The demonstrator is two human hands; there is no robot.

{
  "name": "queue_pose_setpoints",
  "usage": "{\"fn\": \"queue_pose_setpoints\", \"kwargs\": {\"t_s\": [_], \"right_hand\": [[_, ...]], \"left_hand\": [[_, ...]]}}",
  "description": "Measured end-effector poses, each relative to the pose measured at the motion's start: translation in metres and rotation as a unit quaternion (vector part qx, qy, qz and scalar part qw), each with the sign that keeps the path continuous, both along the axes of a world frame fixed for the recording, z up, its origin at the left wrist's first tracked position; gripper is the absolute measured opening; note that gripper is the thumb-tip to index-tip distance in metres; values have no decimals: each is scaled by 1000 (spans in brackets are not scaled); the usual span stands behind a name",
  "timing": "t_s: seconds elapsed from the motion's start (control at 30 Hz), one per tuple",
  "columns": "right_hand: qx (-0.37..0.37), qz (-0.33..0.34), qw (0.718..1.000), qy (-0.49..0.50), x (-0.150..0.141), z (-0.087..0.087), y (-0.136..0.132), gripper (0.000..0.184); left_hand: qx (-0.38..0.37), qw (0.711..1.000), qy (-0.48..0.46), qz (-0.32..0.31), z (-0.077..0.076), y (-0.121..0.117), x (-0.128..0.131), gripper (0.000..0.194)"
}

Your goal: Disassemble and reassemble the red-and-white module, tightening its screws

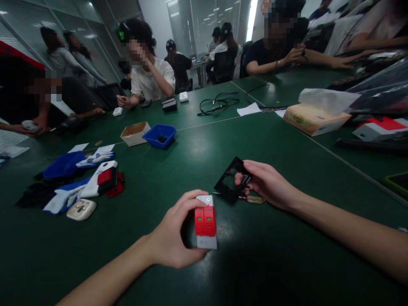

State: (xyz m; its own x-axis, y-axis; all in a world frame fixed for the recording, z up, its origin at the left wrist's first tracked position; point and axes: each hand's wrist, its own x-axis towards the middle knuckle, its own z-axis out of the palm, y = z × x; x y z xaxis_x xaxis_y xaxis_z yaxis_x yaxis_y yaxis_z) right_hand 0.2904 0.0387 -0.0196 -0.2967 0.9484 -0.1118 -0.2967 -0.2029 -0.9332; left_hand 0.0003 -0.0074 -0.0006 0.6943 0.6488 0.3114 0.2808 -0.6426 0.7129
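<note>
Your bare forearms lie nearest, one from the lower left, one from the right, both reaching over the green desk. On its right side, well apart from your hands, sits an orange tissue pack; beyond them and to the left is a blue tray with small dark pieces in it.

Of the things you hold, the black frame looks the broader. Your right hand has its grip pinched on the frame's right side, leaving the frame tilted beyond and right of the module. Your left hand has its grip clamped around the red-and-white module – fingers at the far end, thumb at the near one. Whether the module touches the desk, you cannot tell from here.

Slimmest is the screwdriver, partly hidden under the frame, so lift the frame clear before turning it or the shaft may roll.

Let the left hand be the steady one: hold the module by its ends, with the tiny green windows uncovered. Handle the frame by its outer edge, fingertips out of the opening – its thin sides would probably flex under a hard squeeze.
</note>
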Motion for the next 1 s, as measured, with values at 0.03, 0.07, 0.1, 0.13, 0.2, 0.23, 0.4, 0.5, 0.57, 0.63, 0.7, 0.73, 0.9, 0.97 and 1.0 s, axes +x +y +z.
{"fn": "queue_pose_setpoints", "kwargs": {"t_s": [0.03, 0.07, 0.1, 0.13, 0.2, 0.23, 0.4, 0.5, 0.57, 0.63, 0.7, 0.73, 0.9, 0.97, 1.0], "right_hand": [[1, 0, 1000, -1, 0, 0, 0, 45], [2, 1, 1000, -2, 0, 0, 0, 45], [4, 0, 1000, -3, 0, 0, 0, 45], [6, -1, 1000, -4, 0, 0, 1, 45], [13, -6, 1000, -9, 0, -1, 1, 46], [18, -8, 1000, -13, 0, -1, 1, 46], [66, -14, 997, -44, -3, 1, -3, 45], [106, -24, 992, -68, -5, 3, -10, 44], [126, -32, 988, -83, -7, 4, -15, 43], [138, -40, 985, -97, -9, 5, -20, 40], [142, -54, 982, -114, -11, 8, -26, 38], [141, -63, 981, -120, -13, 9, -29, 38], [116, -93, 981, -126, -20, 13, -38, 48], [116, -101, 979, -136, -22, 14, -39, 49], [121, -103, 977, -144, -22, 14, -40, 47]], "left_hand": [[0, 1000, 3, -8, 0, 0, 0, 81], [0, 1000, 6, -16, 0, 1, 0, 82], [0, 1000, 11, -25, 0, 1, 0, 84], [1, 999, 16, -33, 0, 2, 0, 85], [3, 999, 26, -46, 0, 3, 0, 90], [5, 998, 29, -51, 0, 3, 0, 92], [5, 998, 43, -53, -1, 5, 0, 98], [-2, 997, 59, -42, -3, 4, -1, 107], [-2, 997, 63, -37, -5, 4, -1, 114], [5, 997, 68, -34, -7, 4, -3, 116], [14, 997, 76, -32, -10, 5, -4, 116], [18, 996, 77, -31, -11, 5, -4, 116], [22, 997, 68, -32, -12, 5, -5, 116], [17, 997, 65, -28, -11, 5, -4, 114], [15, 998, 63, -26, -11, 5, -3, 114]]}}
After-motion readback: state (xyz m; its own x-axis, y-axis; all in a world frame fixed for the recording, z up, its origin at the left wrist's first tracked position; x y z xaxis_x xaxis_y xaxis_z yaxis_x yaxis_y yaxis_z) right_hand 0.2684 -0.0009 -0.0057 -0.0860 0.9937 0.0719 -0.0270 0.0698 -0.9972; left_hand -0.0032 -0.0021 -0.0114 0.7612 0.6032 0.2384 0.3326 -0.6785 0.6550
